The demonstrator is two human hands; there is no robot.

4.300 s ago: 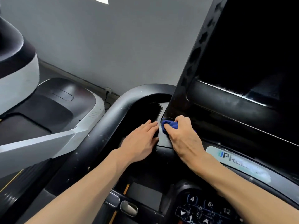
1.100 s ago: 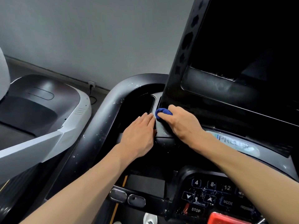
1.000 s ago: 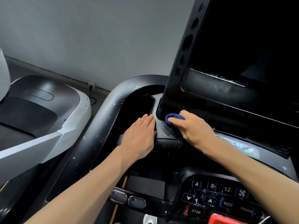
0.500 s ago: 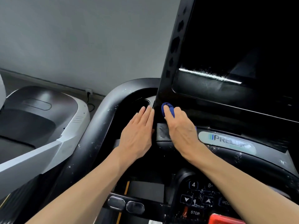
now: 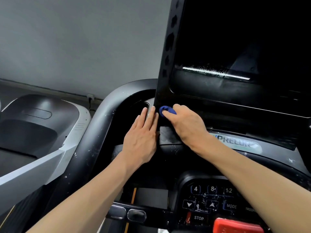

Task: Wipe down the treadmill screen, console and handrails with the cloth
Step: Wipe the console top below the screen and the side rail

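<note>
While the right hand [image 5: 185,125] bunches a small blue cloth [image 5: 165,110] under curled fingers, it presses the wad against the lower left corner of the tall, glossy black treadmill screen [image 5: 235,47], just above the grey ledge of the black plastic console [image 5: 168,135]. The left hand [image 5: 141,140] lies flat with straight fingers beside it, fingertips touching the screen's left edge and gripping nothing. The cloth sits at the very foot of that edge, whose long axis runs steeply upward; the right hand, already holding the cloth there, is the nearer one for any stroke along it. Open room lies upward along the edge and rightward across the screen's lower bezel, where a bright streak of droplets [image 5: 215,73] is visible. To the left the way is closed by the left hand and a dark recess in the console, beyond which the curved black handrail [image 5: 101,132] sweeps round, flecked with white specks. Below, the console's speckled keypad [image 5: 212,197], marked with numbers, arrows, MODE and STOP, appears not yet wiped. A white and black neighbouring machine [image 5: 50,132] stands well apart to the left.
</note>
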